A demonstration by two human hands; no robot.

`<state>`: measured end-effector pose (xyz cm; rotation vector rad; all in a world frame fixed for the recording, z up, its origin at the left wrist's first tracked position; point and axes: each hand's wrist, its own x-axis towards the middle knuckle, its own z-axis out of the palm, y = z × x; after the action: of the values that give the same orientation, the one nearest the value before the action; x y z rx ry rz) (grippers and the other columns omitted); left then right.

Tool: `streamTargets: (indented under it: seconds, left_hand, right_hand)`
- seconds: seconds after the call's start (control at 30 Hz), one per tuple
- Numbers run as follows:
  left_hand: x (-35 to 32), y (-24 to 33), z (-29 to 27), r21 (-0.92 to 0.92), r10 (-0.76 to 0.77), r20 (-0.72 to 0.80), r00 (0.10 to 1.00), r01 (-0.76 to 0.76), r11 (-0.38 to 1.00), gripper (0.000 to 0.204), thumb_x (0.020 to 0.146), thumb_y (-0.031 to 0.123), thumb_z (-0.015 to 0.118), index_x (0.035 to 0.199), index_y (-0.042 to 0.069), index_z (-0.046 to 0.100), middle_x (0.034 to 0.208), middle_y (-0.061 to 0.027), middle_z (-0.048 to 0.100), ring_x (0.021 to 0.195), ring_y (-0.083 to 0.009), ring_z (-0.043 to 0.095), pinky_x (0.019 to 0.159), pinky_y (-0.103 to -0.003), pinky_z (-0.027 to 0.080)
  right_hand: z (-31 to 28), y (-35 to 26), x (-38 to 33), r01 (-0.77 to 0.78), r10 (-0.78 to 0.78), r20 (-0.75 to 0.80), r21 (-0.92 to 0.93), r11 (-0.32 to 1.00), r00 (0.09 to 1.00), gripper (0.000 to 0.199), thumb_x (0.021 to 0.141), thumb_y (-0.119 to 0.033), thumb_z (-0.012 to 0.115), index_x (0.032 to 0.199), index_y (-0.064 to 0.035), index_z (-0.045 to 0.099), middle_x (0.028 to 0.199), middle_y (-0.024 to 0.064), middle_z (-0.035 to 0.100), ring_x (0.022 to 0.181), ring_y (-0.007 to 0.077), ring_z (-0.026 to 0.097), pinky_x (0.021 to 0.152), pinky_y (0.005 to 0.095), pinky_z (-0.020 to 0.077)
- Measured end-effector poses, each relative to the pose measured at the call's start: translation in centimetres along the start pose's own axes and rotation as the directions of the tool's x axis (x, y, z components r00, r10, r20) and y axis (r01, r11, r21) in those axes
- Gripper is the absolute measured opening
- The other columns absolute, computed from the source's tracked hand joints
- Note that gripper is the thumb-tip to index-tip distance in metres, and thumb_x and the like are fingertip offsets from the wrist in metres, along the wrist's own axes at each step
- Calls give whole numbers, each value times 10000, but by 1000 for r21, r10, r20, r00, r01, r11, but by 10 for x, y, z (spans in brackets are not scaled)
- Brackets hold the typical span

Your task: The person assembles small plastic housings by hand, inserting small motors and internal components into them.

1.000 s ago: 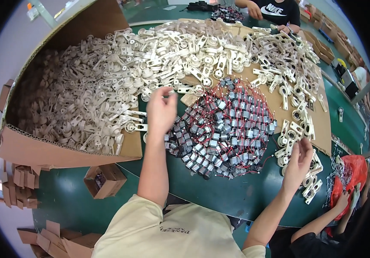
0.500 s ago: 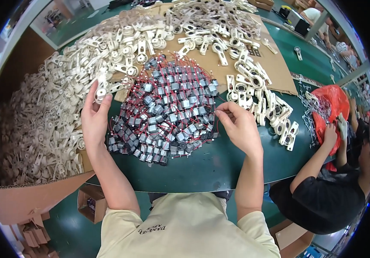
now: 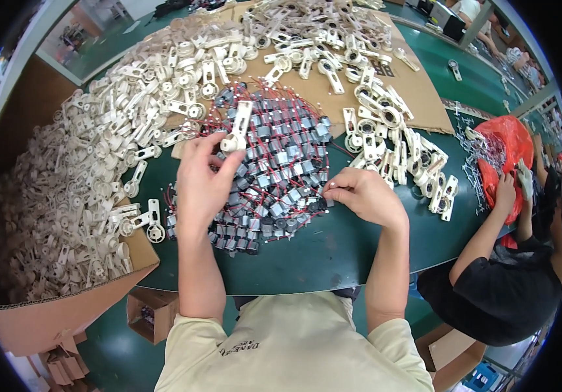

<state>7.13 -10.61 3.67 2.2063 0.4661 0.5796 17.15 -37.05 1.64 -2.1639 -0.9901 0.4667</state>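
Note:
My left hand (image 3: pixel 201 176) pinches a white plastic housing (image 3: pixel 242 123), a long slotted handle with a round end, between thumb and fingers. It hangs over the pile of small grey motors (image 3: pixel 281 157) with red wires, which lies on the green table in front of me. At the pile's right edge my right hand (image 3: pixel 372 199) is closed in a pinch, with what looks like the white-tipped end of a red motor wire at its fingertips. Whether a motor hangs from that wire I cannot tell.
A large heap of white housings (image 3: pixel 85 183) fills a cardboard box (image 3: pixel 78 287) at left and spreads across the back. More housings with dark rings (image 3: pixel 389 117) lie on flattened cardboard (image 3: pixel 425 98) at right. Beyond, a co-worker in black (image 3: pixel 496 287) handles a red plastic bag (image 3: pixel 513 137).
My left hand has swung right with the white housing, from beside the heap to over the motors. My right hand has shifted slightly down, still pinched. Several housings now lie beside the box's edge.

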Motion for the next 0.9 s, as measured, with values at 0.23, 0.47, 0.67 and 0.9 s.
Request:
streamTargets:
  seconds: [0.23,0.47,0.67,0.9]
  left_hand:
    - [5,6,5,122,-13,-47,999,19,992,405,763,271,773,1031,2,632,924,-117,588,638,-189,579,638,-322,478]
    - [-19,5,-7,-919,60,297,953,268,287,387,974,111,474,1324,-40,409,1217,-188,563,947,-303,662,814,-400,585]
    - [-31,9,8,-871,136,439,888,383,308,384,975,94,461,1331,-46,427,1324,-211,493,1113,-334,591,917,-442,529]
    - [-41,13,23,-849,131,405,905,319,421,380,960,63,498,1321,-38,436,1328,-194,492,1187,-282,535,979,-433,477]
  right_hand:
    - [8,-15,4,100,48,-236,575,812,970,166,988,-115,472,874,-4,518,934,103,658,807,157,596,757,303,474]
    - [34,-53,4,160,103,-290,753,639,951,114,883,-39,639,989,-3,616,841,13,642,764,52,585,677,208,474]
    - [45,-65,4,178,63,-360,597,782,931,75,892,-50,641,890,2,585,785,-15,593,695,21,503,593,189,414]
    - [50,-64,6,198,114,-454,584,787,883,98,866,-47,652,831,6,577,712,17,617,638,47,552,569,217,448]
